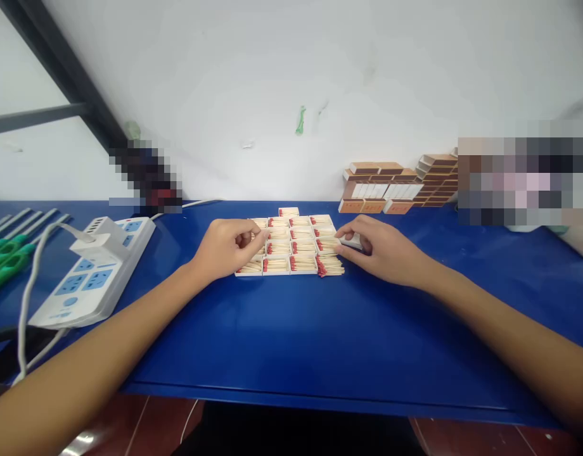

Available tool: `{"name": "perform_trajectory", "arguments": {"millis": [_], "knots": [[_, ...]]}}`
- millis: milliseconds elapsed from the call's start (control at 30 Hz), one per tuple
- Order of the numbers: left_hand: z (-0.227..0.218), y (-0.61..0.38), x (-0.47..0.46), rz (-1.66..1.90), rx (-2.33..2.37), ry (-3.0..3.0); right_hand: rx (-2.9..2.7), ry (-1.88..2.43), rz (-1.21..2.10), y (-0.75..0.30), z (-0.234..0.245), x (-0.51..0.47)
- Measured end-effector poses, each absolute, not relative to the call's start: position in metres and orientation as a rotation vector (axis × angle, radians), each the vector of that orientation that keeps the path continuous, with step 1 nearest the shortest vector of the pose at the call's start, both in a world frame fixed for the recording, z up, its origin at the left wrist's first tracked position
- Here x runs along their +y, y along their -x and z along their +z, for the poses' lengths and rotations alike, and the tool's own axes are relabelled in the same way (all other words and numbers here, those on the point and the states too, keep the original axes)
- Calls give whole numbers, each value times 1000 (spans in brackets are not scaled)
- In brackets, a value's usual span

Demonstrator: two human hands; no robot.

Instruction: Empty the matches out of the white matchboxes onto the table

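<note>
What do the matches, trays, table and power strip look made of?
Matches: likely bare wood; straw-coloured sticks with red heads.
Trays: probably thin white card; slim, matte-looking walls.
Table: glossy blue coating, smooth with soft reflections; metal or laminate beneath, can't tell.
Power strip: likely moulded plastic; smooth white with rounded edges and blue socket panels.

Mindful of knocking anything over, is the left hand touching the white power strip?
Apart: the head view shows a plain stretch of blue tabletop between the left hand and the power strip.
</note>
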State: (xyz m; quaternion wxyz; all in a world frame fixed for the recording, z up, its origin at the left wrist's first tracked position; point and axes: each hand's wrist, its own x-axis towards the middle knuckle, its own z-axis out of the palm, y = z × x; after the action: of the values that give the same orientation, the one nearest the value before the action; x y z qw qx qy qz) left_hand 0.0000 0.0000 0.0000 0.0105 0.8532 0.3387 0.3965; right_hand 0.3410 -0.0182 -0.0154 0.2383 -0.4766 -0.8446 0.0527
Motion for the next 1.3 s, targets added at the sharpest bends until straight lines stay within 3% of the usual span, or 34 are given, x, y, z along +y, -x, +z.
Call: {"name": "perform_trajectory", "arguments": {"millis": [367,733,1000,1300], "knots": [[1,0,0,1237,1058,-2669,-2291,1377,88,-344,-14,-16],[2,2,0,1232,1083,-2687,-2309,1532,-255,-371,-14,-2],[2,1,0,1222,1060,-2681,-2195,1417,179,-338,-18,-14],[1,0,0,1211,1069,-2679,-2204,1435,261,-335,-24,-17]]}}
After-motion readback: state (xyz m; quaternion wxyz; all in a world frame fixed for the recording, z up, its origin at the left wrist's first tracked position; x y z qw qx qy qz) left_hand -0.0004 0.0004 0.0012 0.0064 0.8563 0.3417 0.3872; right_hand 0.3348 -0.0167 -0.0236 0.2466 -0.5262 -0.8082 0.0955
